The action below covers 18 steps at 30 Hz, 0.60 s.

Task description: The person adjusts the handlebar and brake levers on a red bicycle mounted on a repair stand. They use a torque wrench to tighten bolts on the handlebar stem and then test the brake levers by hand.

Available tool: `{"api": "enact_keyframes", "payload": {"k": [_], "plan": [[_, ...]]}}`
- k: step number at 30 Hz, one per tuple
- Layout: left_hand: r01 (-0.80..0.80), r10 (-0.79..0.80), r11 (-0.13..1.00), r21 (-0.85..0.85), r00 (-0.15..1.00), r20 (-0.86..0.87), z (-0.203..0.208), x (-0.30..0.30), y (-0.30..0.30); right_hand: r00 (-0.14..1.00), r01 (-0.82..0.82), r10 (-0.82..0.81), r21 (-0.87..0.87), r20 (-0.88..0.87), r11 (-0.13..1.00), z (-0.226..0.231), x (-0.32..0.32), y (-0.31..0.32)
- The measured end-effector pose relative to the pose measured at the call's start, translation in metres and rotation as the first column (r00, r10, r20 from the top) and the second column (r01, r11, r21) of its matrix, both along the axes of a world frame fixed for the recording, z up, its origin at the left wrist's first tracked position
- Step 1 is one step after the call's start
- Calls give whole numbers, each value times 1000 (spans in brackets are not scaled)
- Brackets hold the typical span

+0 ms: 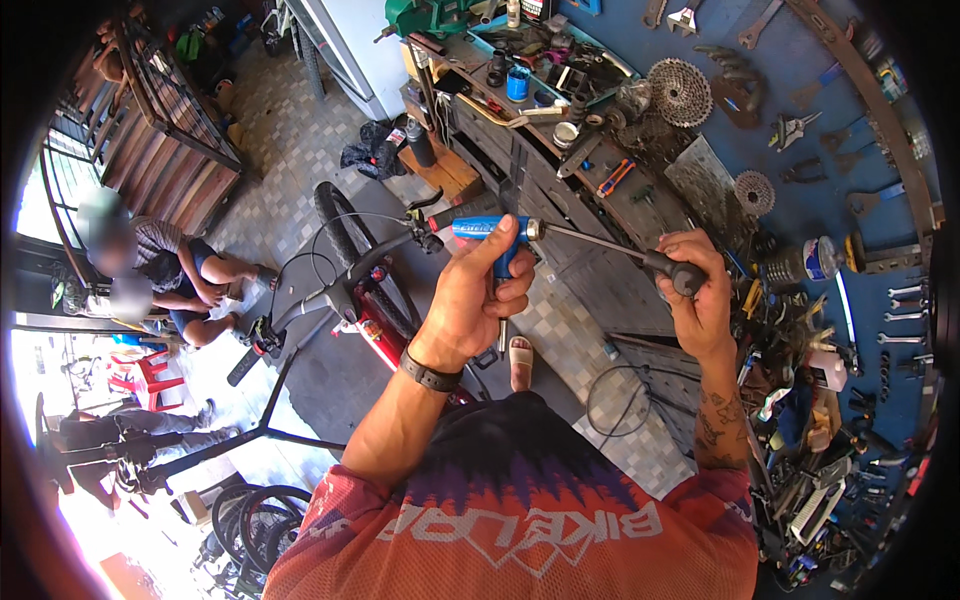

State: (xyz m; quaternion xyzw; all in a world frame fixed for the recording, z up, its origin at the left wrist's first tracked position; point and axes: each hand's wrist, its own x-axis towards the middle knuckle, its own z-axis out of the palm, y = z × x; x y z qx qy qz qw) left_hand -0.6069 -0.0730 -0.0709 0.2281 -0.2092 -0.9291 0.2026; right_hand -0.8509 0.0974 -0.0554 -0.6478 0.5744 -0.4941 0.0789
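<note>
My left hand [470, 300] is closed round a blue T-handled tool [478, 228], its thumb lying along the top. A silver collar caps the tool's right end, and a thin metal shaft points down below my fingers. My right hand [698, 290] grips a screwdriver [600, 243] by its black handle. The screwdriver's long shaft runs leftward to the collar of the blue tool; whether its tip sits inside cannot be made out. Both tools are held in the air in front of my chest.
A red bicycle [380, 340] stands at left, its handlebar near my left arm. On the right, a cluttered workbench [640, 215] runs below a blue tool wall [800, 130] with cassettes and wrenches. A seated person [185, 255] is at far left, near wooden stairs [165, 170].
</note>
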Motion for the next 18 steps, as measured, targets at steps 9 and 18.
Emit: {"api": "enact_keyframes", "payload": {"k": [9, 18], "plan": [[74, -72, 997, -32, 996, 53, -4, 3, 0, 958, -141, 124, -45, -258, 989, 24, -5, -7], [167, -172, 982, 84, 984, 56, -5, 9, -1, 882, 67, -81, -47, -465, 997, 31, -12, -9]]}}
